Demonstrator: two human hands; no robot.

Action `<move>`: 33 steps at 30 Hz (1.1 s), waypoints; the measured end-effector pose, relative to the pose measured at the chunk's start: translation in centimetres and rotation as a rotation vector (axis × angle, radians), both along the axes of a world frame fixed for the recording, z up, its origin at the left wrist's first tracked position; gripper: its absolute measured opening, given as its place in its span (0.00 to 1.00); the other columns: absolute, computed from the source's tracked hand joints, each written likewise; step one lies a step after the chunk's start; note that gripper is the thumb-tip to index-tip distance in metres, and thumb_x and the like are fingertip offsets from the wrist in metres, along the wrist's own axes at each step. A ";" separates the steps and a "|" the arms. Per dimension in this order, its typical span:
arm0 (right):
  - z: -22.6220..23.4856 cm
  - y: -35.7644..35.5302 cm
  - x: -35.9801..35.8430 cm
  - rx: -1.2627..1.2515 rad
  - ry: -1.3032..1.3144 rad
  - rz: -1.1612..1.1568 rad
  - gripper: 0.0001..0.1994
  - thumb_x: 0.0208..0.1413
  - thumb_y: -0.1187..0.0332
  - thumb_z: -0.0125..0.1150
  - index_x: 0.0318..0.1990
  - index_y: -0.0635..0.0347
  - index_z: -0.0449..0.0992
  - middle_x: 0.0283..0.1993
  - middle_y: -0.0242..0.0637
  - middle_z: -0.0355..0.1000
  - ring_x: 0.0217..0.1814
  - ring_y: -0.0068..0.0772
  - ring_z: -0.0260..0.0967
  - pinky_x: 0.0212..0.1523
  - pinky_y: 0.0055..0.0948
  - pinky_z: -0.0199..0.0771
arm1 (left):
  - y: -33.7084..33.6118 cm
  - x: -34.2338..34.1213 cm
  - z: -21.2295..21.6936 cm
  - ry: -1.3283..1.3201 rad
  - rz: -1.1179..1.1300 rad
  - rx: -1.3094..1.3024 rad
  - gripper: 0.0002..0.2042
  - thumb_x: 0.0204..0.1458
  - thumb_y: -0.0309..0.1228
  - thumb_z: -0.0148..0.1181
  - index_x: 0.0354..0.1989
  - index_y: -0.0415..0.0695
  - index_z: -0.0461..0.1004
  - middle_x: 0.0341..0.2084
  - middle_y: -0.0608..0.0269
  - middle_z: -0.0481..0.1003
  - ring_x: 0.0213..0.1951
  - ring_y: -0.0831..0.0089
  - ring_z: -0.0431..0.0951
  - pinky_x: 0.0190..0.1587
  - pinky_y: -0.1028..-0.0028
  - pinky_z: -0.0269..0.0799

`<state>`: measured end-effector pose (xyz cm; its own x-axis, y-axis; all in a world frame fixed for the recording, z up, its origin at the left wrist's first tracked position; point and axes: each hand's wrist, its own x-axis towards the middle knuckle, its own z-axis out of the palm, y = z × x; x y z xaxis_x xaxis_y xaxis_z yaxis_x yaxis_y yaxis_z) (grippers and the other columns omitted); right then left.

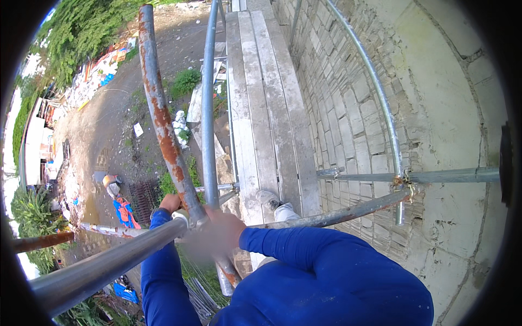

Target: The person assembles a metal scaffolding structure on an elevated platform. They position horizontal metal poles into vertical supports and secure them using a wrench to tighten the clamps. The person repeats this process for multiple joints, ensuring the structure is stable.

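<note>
A rust-patched steel scaffold tube stands slightly tilted in front of me, crossing a thick grey tube that comes in from the lower left. My left hand is at this crossing, on the left of the rusty tube, its fingers curled and closed. What they hold is hidden. From the other side my right hand reaches to the same joint, against the rusty tube. A blurred patch covers its fingers and the joint, so their grip does not show. Both arms wear blue sleeves.
Worn planks form a narrow walkway where my shoe stands. A stone block wall rises on the right. More tubes surround me. Far below on the ground, a person wears orange and blue, near scattered debris and greenery.
</note>
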<state>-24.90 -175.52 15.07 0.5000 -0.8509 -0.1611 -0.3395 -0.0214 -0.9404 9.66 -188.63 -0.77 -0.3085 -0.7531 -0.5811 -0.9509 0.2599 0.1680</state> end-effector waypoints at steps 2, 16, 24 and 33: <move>-2.1 -0.2 0.0 -0.041 0.021 -0.032 0.44 0.59 0.49 0.63 0.73 0.64 0.48 0.54 0.63 0.71 0.54 0.66 0.73 0.56 0.52 0.73 | -0.9 -1.1 0.4 0.044 -0.008 0.095 0.14 0.56 0.41 0.59 0.36 0.45 0.84 0.30 0.48 0.83 0.33 0.50 0.84 0.38 0.59 0.79; -1.7 -0.1 0.3 -0.132 -0.060 -0.074 0.44 0.58 0.54 0.65 0.72 0.68 0.48 0.54 0.62 0.73 0.49 0.64 0.76 0.51 0.49 0.77 | 2.4 -6.4 12.6 0.080 0.475 -0.195 0.18 0.62 0.38 0.54 0.37 0.31 0.78 0.36 0.32 0.77 0.41 0.36 0.79 0.42 0.45 0.74; -3.6 0.8 1.3 -0.180 -0.072 -0.086 0.43 0.60 0.55 0.64 0.70 0.78 0.49 0.53 0.65 0.74 0.55 0.64 0.74 0.57 0.46 0.74 | 11.1 1.1 16.5 0.602 0.678 -0.699 0.14 0.66 0.36 0.54 0.35 0.38 0.79 0.29 0.55 0.81 0.31 0.61 0.80 0.38 0.61 0.75; -3.6 1.0 1.5 -0.199 -0.038 -0.092 0.41 0.60 0.57 0.64 0.71 0.73 0.48 0.53 0.61 0.75 0.54 0.63 0.75 0.56 0.47 0.73 | 23.4 -9.8 22.7 1.099 0.805 -0.964 0.09 0.66 0.27 0.54 0.35 0.35 0.75 0.35 0.54 0.77 0.38 0.66 0.77 0.44 0.67 0.73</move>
